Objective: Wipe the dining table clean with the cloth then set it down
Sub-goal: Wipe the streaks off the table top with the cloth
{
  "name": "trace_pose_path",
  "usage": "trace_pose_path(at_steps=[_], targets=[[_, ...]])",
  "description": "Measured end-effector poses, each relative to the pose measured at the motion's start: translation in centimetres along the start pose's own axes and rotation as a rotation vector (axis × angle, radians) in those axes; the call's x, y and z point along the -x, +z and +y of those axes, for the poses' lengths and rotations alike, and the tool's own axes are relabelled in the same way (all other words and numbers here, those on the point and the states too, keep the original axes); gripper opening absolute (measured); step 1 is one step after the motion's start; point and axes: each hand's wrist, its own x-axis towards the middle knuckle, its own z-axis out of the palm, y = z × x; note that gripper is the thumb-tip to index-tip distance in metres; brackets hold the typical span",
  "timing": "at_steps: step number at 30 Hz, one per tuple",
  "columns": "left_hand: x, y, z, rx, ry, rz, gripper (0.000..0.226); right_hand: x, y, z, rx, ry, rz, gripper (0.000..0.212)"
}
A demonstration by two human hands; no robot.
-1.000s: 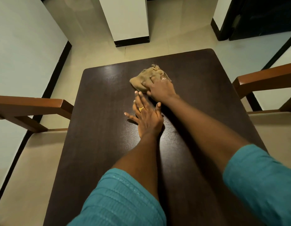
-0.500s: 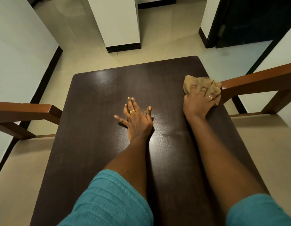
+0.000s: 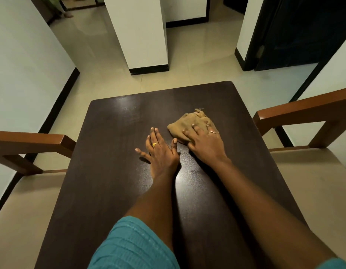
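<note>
A crumpled tan cloth [image 3: 187, 123] lies on the dark brown dining table [image 3: 114, 171], right of its middle and toward the far half. My right hand [image 3: 204, 142] presses down on the cloth's near side, fingers spread over it. Just to its left, my left hand [image 3: 161, 152] rests flat on the bare tabletop with fingers apart, holding nothing; its thumb nearly touches my right hand.
A wooden chair [image 3: 28, 144] with a beige seat stands at the table's left side, another chair [image 3: 304, 115] at the right. Beyond the far edge are tiled floor, a white pillar [image 3: 141, 35] and a dark doorway [image 3: 296, 30].
My right hand has swept the cloth from the table's right edge back toward the middle, close to my left hand. My left hand has stayed flat on the table.
</note>
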Motion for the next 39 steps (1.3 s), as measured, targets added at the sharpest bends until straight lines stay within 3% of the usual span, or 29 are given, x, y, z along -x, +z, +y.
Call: trace_pose_path(at_steps=[4, 7, 13, 16, 21, 26, 29, 34, 39], targets=[[0.2, 0.0, -0.1, 0.012, 0.001, 0.006, 0.070, 2.4, -0.6, 3.6, 0.011, 0.153, 0.068, 0.059], [0.2, -0.1, 0.0, -0.002, -0.003, 0.001, 0.070, 3.2, -0.8, 5.7, -0.005, 0.344, 0.091, 0.054], [0.0, -0.1, -0.1, -0.006, 0.002, -0.016, 0.071, 3.0, -1.0, 2.6, -0.041, 0.608, 0.082, 0.056], [0.0, -0.1, 0.0, -0.003, 0.009, -0.014, 0.070, 2.5, -0.8, 0.0, -0.039, 0.529, 0.066, 0.054], [0.0, -0.1, 0.1, 0.000, -0.005, -0.018, 0.068, 1.7, 0.4, -2.7, -0.068, 0.213, 0.045, 0.051], [0.1, -0.4, 0.1, 0.028, -0.001, -0.026, 0.066, 2.4, 1.2, 0.2, -0.009, -0.046, 0.014, 0.070], [0.0, -0.2, 0.0, 0.033, 0.000, -0.020, 0.069, 1.8, 0.6, 2.7, -0.006, 0.024, 0.070, 0.072], [-0.2, 0.2, -0.3, 0.034, 0.003, -0.001, 0.085, -3.0, -0.1, 7.4, 0.039, 0.230, 0.137, 0.054], [-0.3, 0.1, -0.2, 0.024, 0.005, -0.024, 0.089, -8.8, -1.9, 11.1, -0.070, 0.342, 0.080, 0.055]])
